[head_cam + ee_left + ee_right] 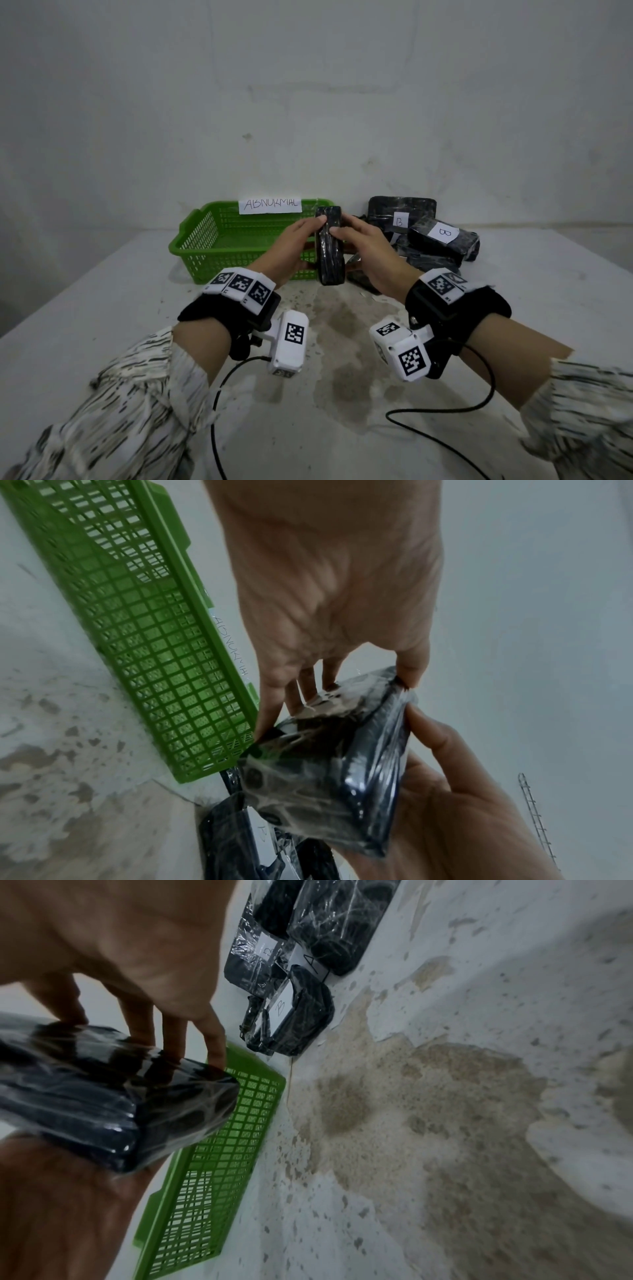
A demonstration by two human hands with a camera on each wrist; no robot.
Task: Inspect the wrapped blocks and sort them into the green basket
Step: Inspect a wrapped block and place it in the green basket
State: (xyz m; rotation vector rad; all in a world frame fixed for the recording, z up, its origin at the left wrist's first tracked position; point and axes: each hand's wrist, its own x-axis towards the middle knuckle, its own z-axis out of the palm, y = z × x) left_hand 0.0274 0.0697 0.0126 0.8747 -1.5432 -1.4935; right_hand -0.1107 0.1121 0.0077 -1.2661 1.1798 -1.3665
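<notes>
Both forearms extended forward; left hand (297,241) and right hand (368,247) face each other, fingers gripping a wrapped block (329,245).

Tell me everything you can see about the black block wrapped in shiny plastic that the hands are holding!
The black plastic-wrapped block is dark and oblong under crinkly clear film. It stands on end in the air, above the table by the green basket's near right corner. The left hand and right hand grip its sides.

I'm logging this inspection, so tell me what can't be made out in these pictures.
- Held block: any label is unseen; left hand and right hand cover its sides.
- Pile of blocks: count unclear; they overlap in every view.
- Basket sign: handwriting is hard to read in the head view.
</notes>
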